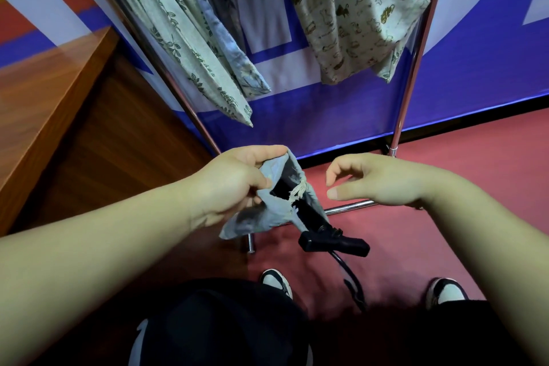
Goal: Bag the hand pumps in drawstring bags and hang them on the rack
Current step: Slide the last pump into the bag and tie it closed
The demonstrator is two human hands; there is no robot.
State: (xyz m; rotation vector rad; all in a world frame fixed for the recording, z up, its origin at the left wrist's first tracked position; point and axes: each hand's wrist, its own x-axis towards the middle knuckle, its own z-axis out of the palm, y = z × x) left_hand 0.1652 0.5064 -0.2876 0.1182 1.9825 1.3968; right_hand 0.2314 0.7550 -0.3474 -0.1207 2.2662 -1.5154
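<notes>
Below the rack, where patterned bags hang, and above the red floor, the left grip pinches the rim of a grey drawstring bag with the black hand pump partly inside it. The pump's long axis runs diagonally from the bag's mouth at upper left to lower right, where its T-shaped end sticks out and a hose dangles downward. Just right of the bag, the right grip hovers released, fingers loosely curled, grasping nothing.
</notes>
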